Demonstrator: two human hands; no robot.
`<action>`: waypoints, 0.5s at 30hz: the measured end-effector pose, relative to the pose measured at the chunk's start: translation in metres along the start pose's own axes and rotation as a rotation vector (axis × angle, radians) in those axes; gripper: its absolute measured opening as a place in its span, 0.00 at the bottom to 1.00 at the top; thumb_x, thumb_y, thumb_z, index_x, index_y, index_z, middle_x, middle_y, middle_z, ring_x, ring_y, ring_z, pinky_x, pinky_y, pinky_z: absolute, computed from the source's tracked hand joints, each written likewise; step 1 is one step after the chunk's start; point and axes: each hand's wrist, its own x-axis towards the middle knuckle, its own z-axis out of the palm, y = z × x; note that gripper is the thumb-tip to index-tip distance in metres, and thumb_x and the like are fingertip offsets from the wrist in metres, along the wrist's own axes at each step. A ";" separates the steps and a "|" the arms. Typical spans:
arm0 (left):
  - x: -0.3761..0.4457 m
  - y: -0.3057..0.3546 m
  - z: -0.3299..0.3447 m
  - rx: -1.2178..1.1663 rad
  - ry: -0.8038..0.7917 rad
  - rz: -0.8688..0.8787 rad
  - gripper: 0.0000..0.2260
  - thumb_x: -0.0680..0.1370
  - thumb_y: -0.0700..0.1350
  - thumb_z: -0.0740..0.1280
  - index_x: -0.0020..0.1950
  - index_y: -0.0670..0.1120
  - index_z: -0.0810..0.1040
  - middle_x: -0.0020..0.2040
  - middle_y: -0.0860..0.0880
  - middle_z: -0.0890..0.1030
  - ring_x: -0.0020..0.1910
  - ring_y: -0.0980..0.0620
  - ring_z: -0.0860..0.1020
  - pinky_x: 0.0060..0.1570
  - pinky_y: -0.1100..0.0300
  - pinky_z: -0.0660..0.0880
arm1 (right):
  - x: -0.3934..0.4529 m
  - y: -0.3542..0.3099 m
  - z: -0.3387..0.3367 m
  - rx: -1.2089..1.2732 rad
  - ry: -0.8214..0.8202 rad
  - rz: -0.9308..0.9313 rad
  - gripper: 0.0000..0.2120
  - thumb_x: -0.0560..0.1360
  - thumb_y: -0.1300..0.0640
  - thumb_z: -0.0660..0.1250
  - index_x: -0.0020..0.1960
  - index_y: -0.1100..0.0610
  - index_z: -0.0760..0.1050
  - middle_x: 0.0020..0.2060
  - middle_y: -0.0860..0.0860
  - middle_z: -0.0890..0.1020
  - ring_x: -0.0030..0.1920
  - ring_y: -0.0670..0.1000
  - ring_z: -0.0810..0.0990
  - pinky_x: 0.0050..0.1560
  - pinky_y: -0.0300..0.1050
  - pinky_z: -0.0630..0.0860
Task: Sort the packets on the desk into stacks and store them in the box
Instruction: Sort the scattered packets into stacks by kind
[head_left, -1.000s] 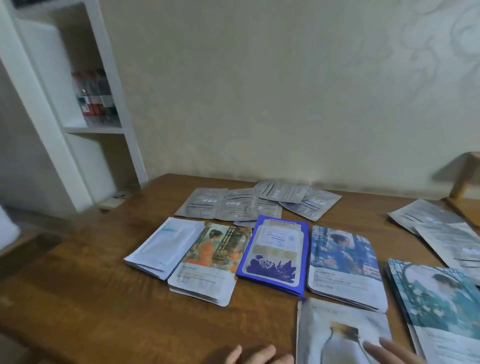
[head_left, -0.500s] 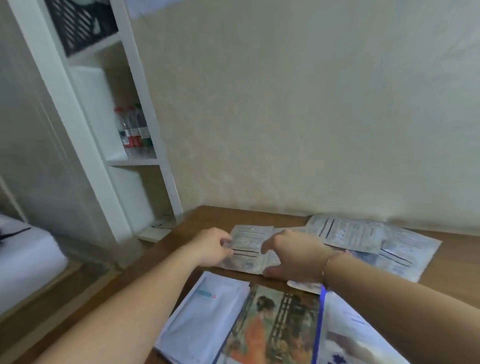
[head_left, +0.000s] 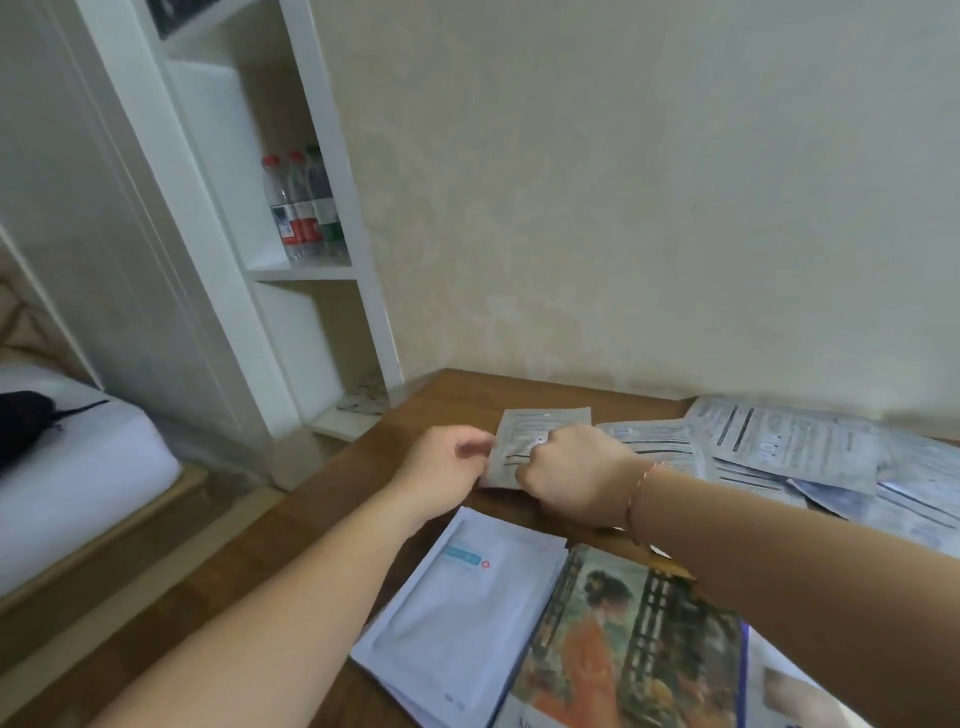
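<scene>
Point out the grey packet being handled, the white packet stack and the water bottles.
grey packet (head_left: 540, 423): head view, its upper face.
white packet stack (head_left: 457, 618): head view, top packet's middle.
water bottles (head_left: 301, 208): head view, middle bottle's body.

Since a second ago we have both hands out over the desk: our left hand (head_left: 451, 460) and right hand (head_left: 569, 475) now pinch the leftmost flat grey foil packet (head_left: 524, 434), its near edge raised.

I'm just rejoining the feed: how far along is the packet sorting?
Done: a white stack and an illustrated stack sit squared at the desk's near edge. In hand: the left hand and right hand both grip a grey packet at the back. Left: the other grey packets lie spread and overlapping. No box is in view, so nothing looks stored.
</scene>
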 end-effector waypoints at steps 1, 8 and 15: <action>-0.005 0.003 -0.001 -0.179 0.150 -0.053 0.15 0.79 0.41 0.66 0.65 0.51 0.78 0.64 0.51 0.79 0.60 0.55 0.76 0.60 0.59 0.72 | 0.002 0.000 0.000 0.020 0.009 0.044 0.11 0.81 0.58 0.58 0.60 0.58 0.75 0.55 0.58 0.81 0.53 0.60 0.80 0.42 0.49 0.74; -0.047 0.037 -0.007 -1.731 -0.116 -0.589 0.39 0.80 0.65 0.55 0.75 0.33 0.60 0.71 0.29 0.66 0.72 0.33 0.65 0.71 0.42 0.63 | -0.020 -0.003 -0.014 0.254 0.627 0.336 0.11 0.69 0.61 0.68 0.37 0.55 0.66 0.30 0.53 0.77 0.24 0.58 0.72 0.25 0.43 0.61; -0.133 0.081 0.005 -1.806 -0.291 -0.427 0.37 0.81 0.63 0.45 0.58 0.32 0.77 0.48 0.31 0.82 0.41 0.36 0.83 0.42 0.47 0.81 | -0.123 -0.051 -0.043 0.162 0.870 -0.032 0.04 0.72 0.65 0.69 0.40 0.59 0.77 0.42 0.55 0.82 0.40 0.55 0.82 0.27 0.47 0.75</action>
